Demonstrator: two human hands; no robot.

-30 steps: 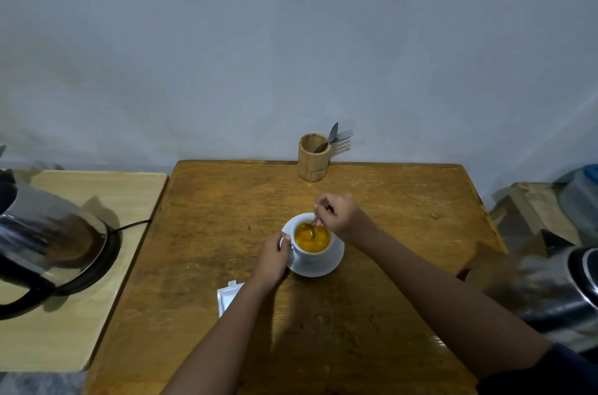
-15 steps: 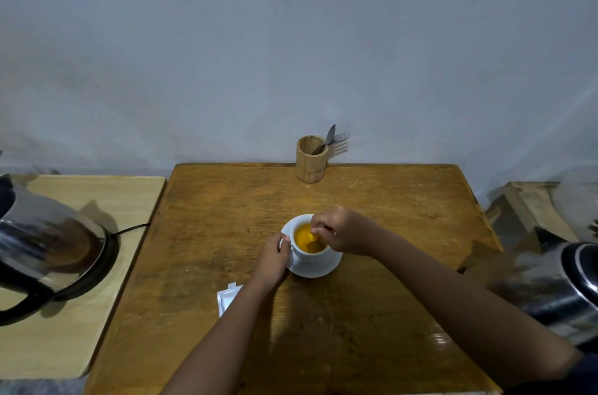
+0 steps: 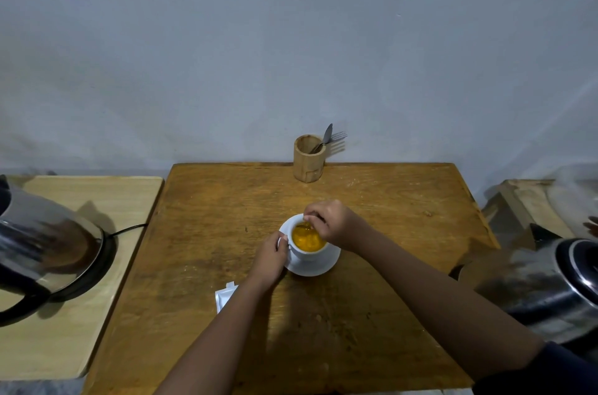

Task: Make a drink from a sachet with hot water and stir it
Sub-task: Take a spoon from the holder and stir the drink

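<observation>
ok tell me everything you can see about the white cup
The white cup looks like glazed ceramic, round and upright, holding an opaque orange-yellow drink nearly to the rim. It stands on a matching white saucer near the middle of the wooden table. The left hand grips its left side where the handle seems to be, hidden by fingers. The right hand is pinched over the far rim, dipping a barely visible spoon into the drink.

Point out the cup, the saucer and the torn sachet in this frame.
cup [image 3: 302, 253]: head view, white outer wall below the rim.
saucer [image 3: 326, 263]: head view, bare right rim.
sachet [image 3: 223, 296]: head view, white corner showing beside the left forearm.
</observation>
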